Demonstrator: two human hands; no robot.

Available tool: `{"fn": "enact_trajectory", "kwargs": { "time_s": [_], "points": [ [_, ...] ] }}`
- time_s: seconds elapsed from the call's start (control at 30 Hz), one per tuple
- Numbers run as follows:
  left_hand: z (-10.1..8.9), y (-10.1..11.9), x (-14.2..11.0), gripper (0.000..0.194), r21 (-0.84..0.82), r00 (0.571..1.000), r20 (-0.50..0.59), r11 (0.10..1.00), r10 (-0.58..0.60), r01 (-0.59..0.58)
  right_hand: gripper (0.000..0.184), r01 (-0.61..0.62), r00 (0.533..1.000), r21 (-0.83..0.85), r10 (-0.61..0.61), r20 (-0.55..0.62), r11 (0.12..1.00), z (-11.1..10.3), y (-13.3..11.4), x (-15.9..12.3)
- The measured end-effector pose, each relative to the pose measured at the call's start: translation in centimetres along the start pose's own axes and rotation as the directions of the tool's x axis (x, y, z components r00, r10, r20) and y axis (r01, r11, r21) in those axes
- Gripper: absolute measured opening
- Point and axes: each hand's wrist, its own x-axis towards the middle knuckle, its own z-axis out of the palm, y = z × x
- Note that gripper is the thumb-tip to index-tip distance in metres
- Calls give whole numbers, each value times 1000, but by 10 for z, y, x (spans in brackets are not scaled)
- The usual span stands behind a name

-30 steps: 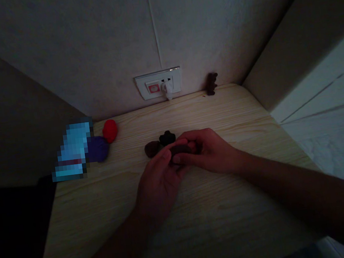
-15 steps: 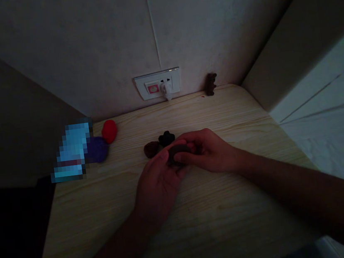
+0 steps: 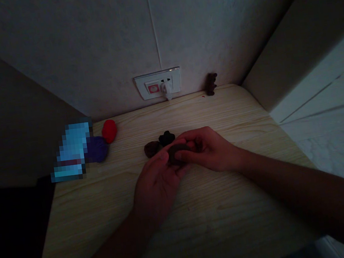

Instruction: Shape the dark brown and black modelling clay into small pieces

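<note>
A dark brown, rounded flat lump that looks like modelling clay [image 3: 177, 150] is held between both hands above the table. My left hand [image 3: 156, 183] cradles it from below, thumb against its left edge. My right hand [image 3: 209, 149] grips its right side, with the thumb pressed on top. Just beyond the fingers lie a brown lump [image 3: 152, 149] and a black lump [image 3: 167, 138] with a bumpy outline, side by side on the wood. The fingers partly hide the underside of the held lump.
A red lump [image 3: 110, 131] and a purple lump [image 3: 98, 149] lie at the left, beside a pixelated bright screen [image 3: 73, 149]. By the wall stands a small dark brown figure [image 3: 211, 84]. A wall socket [image 3: 158, 84] with a plug is behind the light wooden table [image 3: 220, 219].
The thumb and fingers of my right hand have shifted very slightly on the brown lump. Everything on the table stays in place.
</note>
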Motion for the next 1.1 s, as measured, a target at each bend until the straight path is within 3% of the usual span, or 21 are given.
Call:
{"fn": "enact_trajectory", "kwargs": {
  "time_s": [0.27,0.5,0.67,0.8,0.97,1.1],
  "points": [
    [-1,-1,-1,27,-17,1000,-7,1000,-26,26,17,-18,1000,-11,18,9,1000,1,-2,-2],
    [0,-3,4,28,2,999,-39,1000,1,-1,32,117,993,-80,-117,-3,990,-1,-2,-2],
    [-1,-4,5,22,32,999,-43,999,2,0,34,55,997,-56,-58,-47,997,-1,2,-1],
    [-1,-2,5,19,38,993,-89,997,75,-72,37,51,997,8,-51,-51,999,-1,-1,-2],
    [0,2,5,17,72,966,-148,977,211,-203,53,32,990,19,-29,-137,999,3,0,-1],
    [0,2,3,17,110,959,-158,969,237,-221,53,91,978,51,-80,-195,995,7,4,-1]
  ]
}}
